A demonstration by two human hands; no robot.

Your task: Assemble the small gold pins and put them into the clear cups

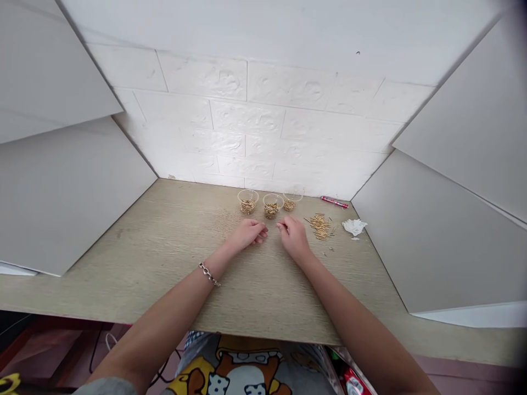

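My left hand (249, 232) hovers over or rests on the table just in front of the clear cups, its fingers curled together. Facing it across a small gap, my right hand (291, 235) has thumb and forefinger pinched. Whatever either hand holds, if anything, is too small to make out. Beyond them stand a left clear plastic cup (247, 206), a middle cup (272, 207) and a right cup (290, 204), each with small gold-coloured pieces inside. To the right of my right hand lies a pile of thin gold-coloured rods (320, 226).
Tiny brown bits (226, 222) are scattered left of the cups. A red pen-like stick (334, 202) and a crumpled white tissue or plastic (354, 227) lie at the right. Grey panels (82, 203) flank the wooden table (164, 236), with a white brick-patterned wall (247, 120) behind.
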